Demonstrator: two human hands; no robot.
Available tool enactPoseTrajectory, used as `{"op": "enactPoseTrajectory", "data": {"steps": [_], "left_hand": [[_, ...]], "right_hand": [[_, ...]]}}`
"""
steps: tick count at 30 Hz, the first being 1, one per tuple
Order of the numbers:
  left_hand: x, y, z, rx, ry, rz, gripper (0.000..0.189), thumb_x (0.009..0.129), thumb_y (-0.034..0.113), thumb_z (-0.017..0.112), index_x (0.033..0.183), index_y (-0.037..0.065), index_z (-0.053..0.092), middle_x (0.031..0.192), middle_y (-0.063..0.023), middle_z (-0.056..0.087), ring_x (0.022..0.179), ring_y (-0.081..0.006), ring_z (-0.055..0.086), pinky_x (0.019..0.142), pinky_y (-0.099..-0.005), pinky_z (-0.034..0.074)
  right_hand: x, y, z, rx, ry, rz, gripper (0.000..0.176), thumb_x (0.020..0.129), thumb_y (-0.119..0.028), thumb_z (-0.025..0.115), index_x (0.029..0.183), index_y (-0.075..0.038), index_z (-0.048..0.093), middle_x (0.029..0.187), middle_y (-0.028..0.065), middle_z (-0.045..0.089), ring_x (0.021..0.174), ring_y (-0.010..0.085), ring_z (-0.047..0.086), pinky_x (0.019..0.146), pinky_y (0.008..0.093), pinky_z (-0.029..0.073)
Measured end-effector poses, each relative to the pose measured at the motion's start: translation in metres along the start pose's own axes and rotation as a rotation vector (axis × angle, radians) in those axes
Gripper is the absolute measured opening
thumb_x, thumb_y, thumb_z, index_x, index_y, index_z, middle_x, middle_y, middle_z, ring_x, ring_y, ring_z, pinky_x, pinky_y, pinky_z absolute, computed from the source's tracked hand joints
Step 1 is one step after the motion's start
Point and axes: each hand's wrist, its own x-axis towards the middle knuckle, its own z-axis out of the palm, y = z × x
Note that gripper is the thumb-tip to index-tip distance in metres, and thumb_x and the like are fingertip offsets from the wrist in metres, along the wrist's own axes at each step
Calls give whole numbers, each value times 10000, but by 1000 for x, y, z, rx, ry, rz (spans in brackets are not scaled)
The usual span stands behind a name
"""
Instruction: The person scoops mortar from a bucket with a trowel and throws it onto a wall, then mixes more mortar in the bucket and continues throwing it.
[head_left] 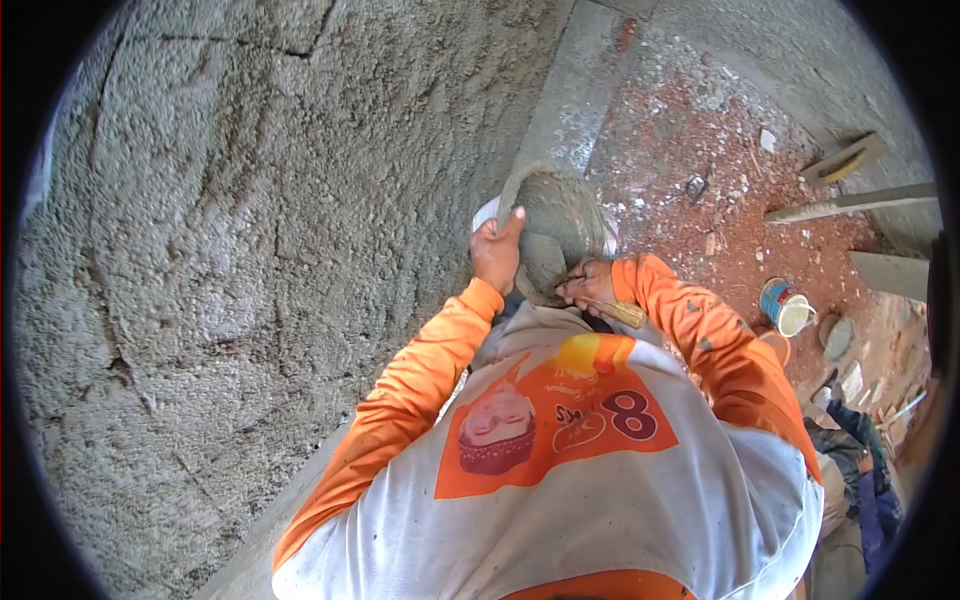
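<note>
A mortar-caked bucket [515, 187] is held against my body, its mouth tilted up toward me. My left hand [497, 254] is closed on the bucket's left rim, thumb over the edge. In my right hand [587, 283], at the near right rim, is a trowel [543, 258]. Its wooden handle [620, 312] sticks out to the right below my fingers, and its grey blade lies inside the bucket mouth. How much mortar is in the bucket is hard to tell.
Rough plastered wall [230, 250] fills the left side. On the right, reddish rubble-strewn ground [690, 170] holds a wooden float [845, 160], a long plank [850, 203], a board [890, 275] and a small paint bucket [785, 308]. Dark clothing [870, 480] shows at lower right.
</note>
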Motion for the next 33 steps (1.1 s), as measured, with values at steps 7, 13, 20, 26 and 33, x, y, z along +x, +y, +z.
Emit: {"op": "enactPoseTrajectory", "data": {"steps": [7, 13, 20, 26, 33], "left_hand": [[-39, 35, -8, -613, 175, -92, 261, 855, 298, 554, 871, 38, 530, 879, -87, 597, 763, -181, 578, 694, -338, 501], [-11, 25, 8, -638, 282, -235, 384, 800, 404, 597, 960, 84, 459, 1041, -120, 530, 900, -255, 553, 743, -418, 494], [2, -30, -23, -643, 202, -386, 510, 803, 457, 562, 1117, 82, 415, 1028, -109, 551, 859, -252, 585, 697, -399, 515], [-20, -37, -39, -307, 364, -549, 450, 787, 458, 586, 1044, 120, 438, 939, -95, 552, 720, -220, 577, 586, -393, 509], [-3, -99, -77, -495, 97, -494, 428, 797, 422, 590, 1022, 105, 410, 984, -138, 530, 868, -282, 568, 758, -469, 489]], "right_hand": [[-58, -18, -67, 376, -265, -209, 288, 855, -347, 522, 840, -60, 545, 589, 4, 476, 438, 102, 457, 370, 256, 394], [-90, -40, -107, 719, -8, -557, 224, 858, -265, 450, 879, -50, 507, 575, 33, 458, 401, 139, 425, 343, 270, 384], [-187, -61, -156, 680, 1173, -1381, 130, 883, -178, 449, 885, -50, 473, 624, 24, 503, 484, 114, 508, 385, 246, 455], [-109, -99, -192, 1051, 2120, -989, 248, 846, -245, 531, 852, -17, 435, 665, 87, 529, 558, 149, 538, 500, 304, 489], [55, -86, 34, -738, 1009, -983, 206, 759, -258, 567, 728, -66, 501, 739, 119, 554, 677, 246, 579, 557, 381, 444]]}}
